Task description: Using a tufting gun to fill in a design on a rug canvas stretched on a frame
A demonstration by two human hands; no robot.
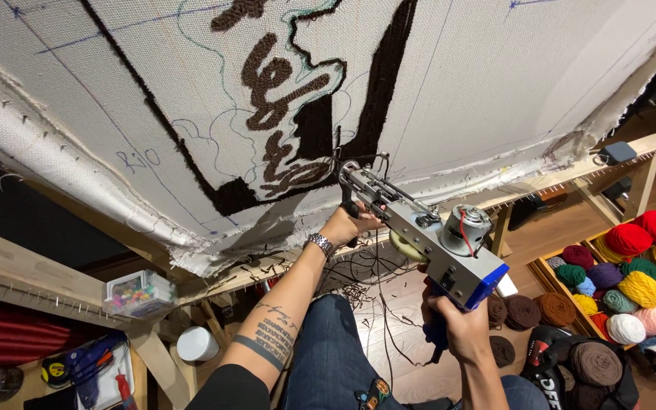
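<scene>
Overhead, stretched on a bare timber frame (540, 181): pale woven backing cloth (480, 83) marked with blue guide lines and partly filled with dark brown tufted yarn shapes (279, 91). Below, wooden floorboards (563, 231) strewn with loose dark yarn threads (358, 292).

Left hand (345, 225) wrapped tight round the black front handle of a grey metal tufting gun with blue base (438, 239), silver watch (319, 244) at the wrist, tattooed forearm running down toward the camera. Right hand (461, 325) closed firmly on the blue rear grip (436, 330) beneath the gun body. Gun angled upward, needle end touching the cloth at the lower edge of the brown design, small round motor with red wire on its upper side.

Further out: blue-jeaned knees (332, 349) between the arms. Right of the gun, wooden tray of yarn balls (632, 281) in red, yellow, green, purple, pink and white, brown skeins beside it on the floor. Left, clear plastic box of coloured bits (137, 293) on a frame beam, white round tub (197, 343) below.
</scene>
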